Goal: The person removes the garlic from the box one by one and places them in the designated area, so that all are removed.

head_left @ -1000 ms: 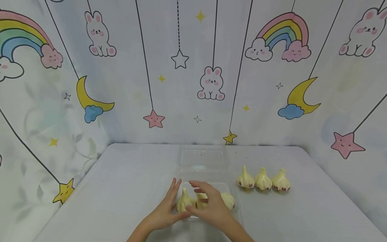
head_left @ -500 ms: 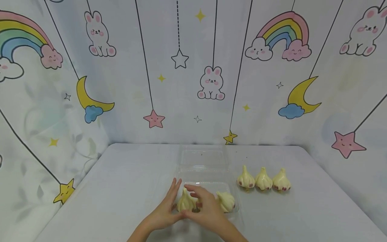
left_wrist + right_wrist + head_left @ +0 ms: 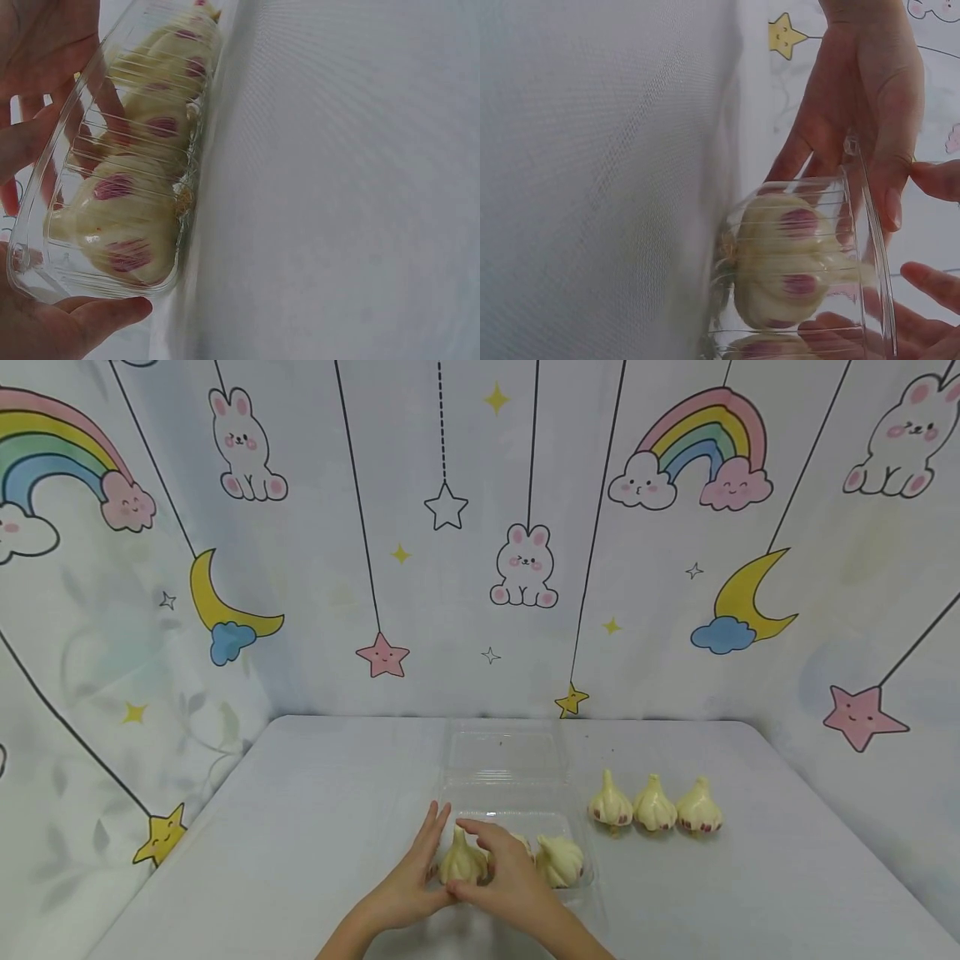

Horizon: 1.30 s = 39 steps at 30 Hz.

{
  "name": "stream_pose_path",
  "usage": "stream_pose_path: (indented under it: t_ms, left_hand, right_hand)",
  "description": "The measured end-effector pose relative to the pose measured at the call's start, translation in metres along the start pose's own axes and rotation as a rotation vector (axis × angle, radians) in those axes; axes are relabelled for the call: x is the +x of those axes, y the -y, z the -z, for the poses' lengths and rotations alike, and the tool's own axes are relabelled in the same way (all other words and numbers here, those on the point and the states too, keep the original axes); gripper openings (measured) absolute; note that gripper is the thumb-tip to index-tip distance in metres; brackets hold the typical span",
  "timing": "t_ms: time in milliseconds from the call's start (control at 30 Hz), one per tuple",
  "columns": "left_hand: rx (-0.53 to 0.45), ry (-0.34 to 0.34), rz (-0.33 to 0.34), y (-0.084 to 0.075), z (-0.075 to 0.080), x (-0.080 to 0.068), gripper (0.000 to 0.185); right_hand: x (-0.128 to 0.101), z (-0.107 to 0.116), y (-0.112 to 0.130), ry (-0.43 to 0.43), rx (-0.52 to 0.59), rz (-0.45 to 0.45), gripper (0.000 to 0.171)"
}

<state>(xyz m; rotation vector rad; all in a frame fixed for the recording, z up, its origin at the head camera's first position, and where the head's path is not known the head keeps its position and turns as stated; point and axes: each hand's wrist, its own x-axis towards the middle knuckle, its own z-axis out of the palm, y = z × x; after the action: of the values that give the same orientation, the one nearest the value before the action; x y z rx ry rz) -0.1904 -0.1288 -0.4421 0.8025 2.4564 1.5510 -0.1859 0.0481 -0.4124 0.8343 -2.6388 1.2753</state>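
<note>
We see clear tray [image 3: 573,881] on table [image 3: 300,827], 6 o'clock of open lid [image 3: 502,752]. Left hand [image 3: 408,881] flat against tray's 9 o'clock wall, fingers straight. Right hand [image 3: 510,877] fingers curled over left garlic bulb [image 3: 460,862]. Left wrist view alone shows us purple patches on bulbs through ribbed wall. 3 loose bulbs [image 3: 655,806] at 3 o'clock. Versus 1 s ago: right hand shifted toward 9 o'clock, uncovering right bulb [image 3: 561,860].
</note>
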Motion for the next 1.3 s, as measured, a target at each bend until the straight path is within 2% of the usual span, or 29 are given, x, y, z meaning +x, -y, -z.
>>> stream_pose_path:
  t_ms: [800,1300]
  left_hand:
    - [-0.035,-0.004,0.041,-0.002,0.000,0.002,0.096]
    - [-0.027,-0.005,0.047,-0.002,0.000,0.003,0.095]
  right_hand:
    - [0.015,-0.008,-0.004,0.119,0.035,-0.158,0.069]
    - [0.020,-0.010,-0.009,0.155,-0.007,-0.156,0.074]
